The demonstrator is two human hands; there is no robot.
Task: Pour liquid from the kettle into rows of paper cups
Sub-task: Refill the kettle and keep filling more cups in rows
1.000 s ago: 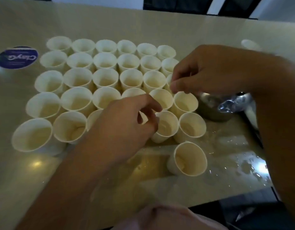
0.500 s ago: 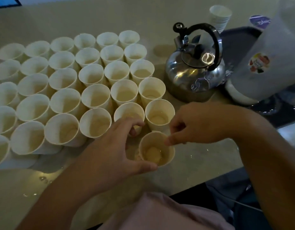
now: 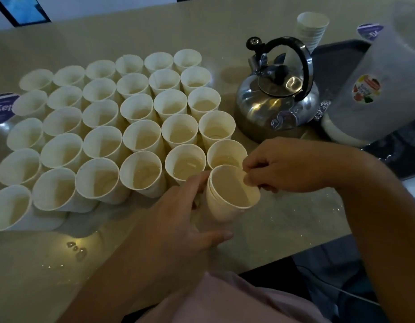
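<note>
Several white paper cups (image 3: 141,138) stand in tight rows on the beige table (image 3: 108,38). A steel kettle (image 3: 277,106) with a black handle stands upright to their right, untouched. One loose paper cup (image 3: 229,194), apparently two nested, is tilted just in front of the rows. My left hand (image 3: 178,220) wraps its fingers round this cup's left side and base. My right hand (image 3: 288,169) pinches the cup's far right rim between thumb and fingers.
A white plastic jug (image 3: 374,89) with a fruit sticker sits on a dark tray (image 3: 334,66) at the right, and a stack of paper cups (image 3: 311,29) stands behind the kettle. Water drops (image 3: 77,249) lie on the table. The table's near edge runs close below my hands.
The view has swung right, bringing kettle and jug into sight. Both hands left the rows, took the loose front cup, and have now lifted and tilted it.
</note>
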